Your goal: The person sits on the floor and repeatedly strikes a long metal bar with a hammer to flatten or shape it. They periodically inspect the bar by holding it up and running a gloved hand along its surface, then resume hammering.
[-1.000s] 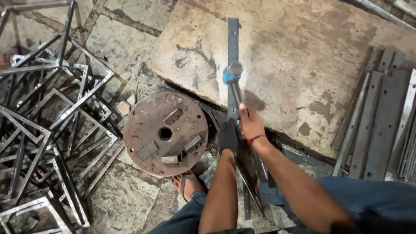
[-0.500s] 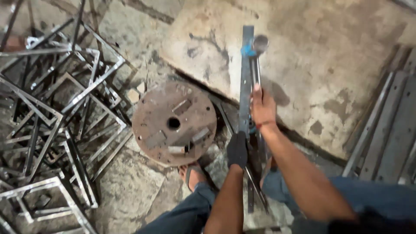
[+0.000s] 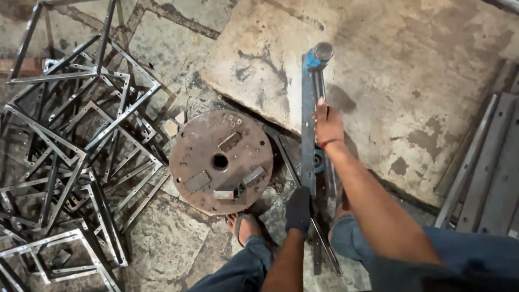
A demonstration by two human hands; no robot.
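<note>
Hammer's swung out over the slab now

Your bare right hand [image 3: 327, 123] grips the blue-necked steel hammer [image 3: 319, 81]; gloved left hand [image 3: 298, 210] clamps the long flat steel bar [image 3: 308, 124], which has stayed lying across the floor.

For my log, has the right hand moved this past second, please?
Yes: the right hand, gripping the hammer, moved along the bar, away from the body, from level with the disc's centre to its far rim.
</note>
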